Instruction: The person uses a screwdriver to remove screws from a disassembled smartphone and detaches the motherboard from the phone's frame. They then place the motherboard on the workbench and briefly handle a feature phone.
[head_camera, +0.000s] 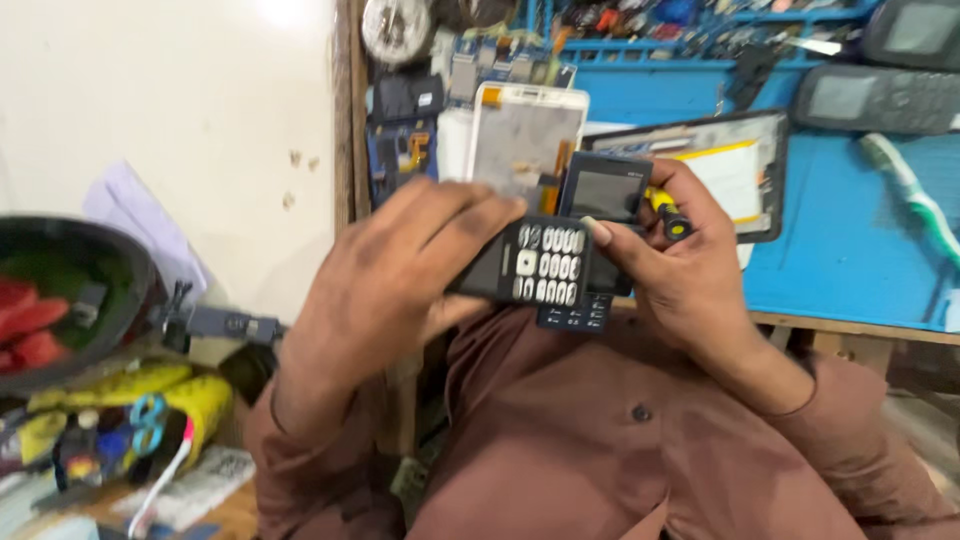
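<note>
Brown shirt (600, 450) fills the bottom of the frame. Just above it, mid-frame, the left hand (390, 280) is clamped around a black keypad cover (535, 262), tilted up so the keys face the camera. Right hand (680, 265) is closed on a dark keypad phone (598, 215) behind it, with a yellow-handled screwdriver (668, 215) tucked between the fingers, probably to keep it handy. Blue workbench (850, 250) sits upper right.

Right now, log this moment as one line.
left hand: holds keypad cover | right hand: holds phone and screwdriver | behind: blue bench, tablet
</note>
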